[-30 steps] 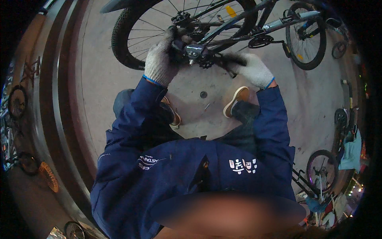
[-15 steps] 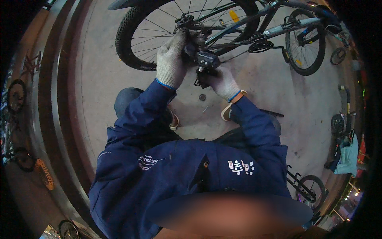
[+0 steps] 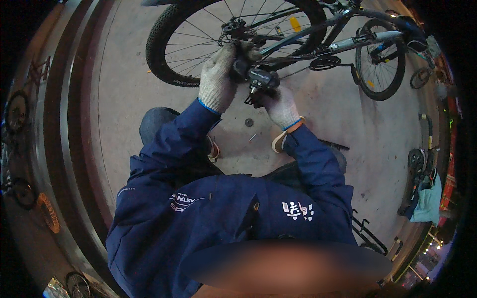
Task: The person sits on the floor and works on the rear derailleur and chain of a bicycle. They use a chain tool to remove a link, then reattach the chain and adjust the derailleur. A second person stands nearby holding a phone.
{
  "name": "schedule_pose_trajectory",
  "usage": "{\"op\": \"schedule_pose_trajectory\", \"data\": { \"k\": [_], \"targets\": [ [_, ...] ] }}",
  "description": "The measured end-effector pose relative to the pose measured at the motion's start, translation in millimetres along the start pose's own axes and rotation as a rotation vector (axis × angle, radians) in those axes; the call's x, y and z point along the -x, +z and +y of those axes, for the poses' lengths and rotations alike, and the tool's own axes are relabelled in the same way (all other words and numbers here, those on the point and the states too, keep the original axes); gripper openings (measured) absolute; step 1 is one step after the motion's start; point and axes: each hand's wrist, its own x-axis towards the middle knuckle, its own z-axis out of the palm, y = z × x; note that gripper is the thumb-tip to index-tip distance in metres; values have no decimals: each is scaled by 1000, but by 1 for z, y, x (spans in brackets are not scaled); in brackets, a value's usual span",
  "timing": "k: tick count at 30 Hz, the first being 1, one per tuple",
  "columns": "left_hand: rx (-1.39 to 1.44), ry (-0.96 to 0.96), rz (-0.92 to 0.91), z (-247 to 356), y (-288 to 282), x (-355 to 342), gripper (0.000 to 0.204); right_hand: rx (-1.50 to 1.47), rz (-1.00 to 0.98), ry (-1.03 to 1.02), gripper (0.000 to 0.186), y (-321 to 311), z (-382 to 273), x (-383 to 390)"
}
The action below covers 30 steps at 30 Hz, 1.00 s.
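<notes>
Working at a dark bicycle (image 3: 298,36), two hands in pale knitted gloves (image 3: 216,94) with blue cuffs come close together around the black gear mechanism (image 3: 263,78), which sits just beside the hub (image 3: 233,27) of the thick-tyred wheel (image 3: 157,54). The left hand (image 3: 218,77) reaches over the edge of the wheel, its fingers curled in among the dark parts between hub and gear mechanism; the tips are hidden, so I cannot tell whether they pinch anything. The right hand (image 3: 280,105) is at the near end of the gear mechanism, fingers bent and pinching its lower part, though shadow blurs the tips. A yellow reflector (image 3: 295,24) shows among the spokes, and a pedal (image 3: 325,62) lies to the right, short of the other wheel. On the grey floor (image 3: 124,99), between the person's shoes (image 3: 214,150), are a small dark disc (image 3: 249,122) and a thin light stick (image 3: 253,137).
</notes>
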Motion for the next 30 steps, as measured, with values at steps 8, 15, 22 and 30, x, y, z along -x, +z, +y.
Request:
{"op": "schedule_pose_trajectory", "data": {
  "k": [8,15,22,30],
  "targets": [
    [-150,37,-31,10,-1,20,28,142,-2,-43,23,6,2,18],
    [140,-176,66,19,-1,28,44,385,-27,67,30,-8,-16,18],
    [435,-486,95,10,-5,30,38,712,-135,62,45,-59,-64,20],
    [441,-485,47,-1,-1,35,30,441,8,132,39,-95,-72,16]
  ]
}}
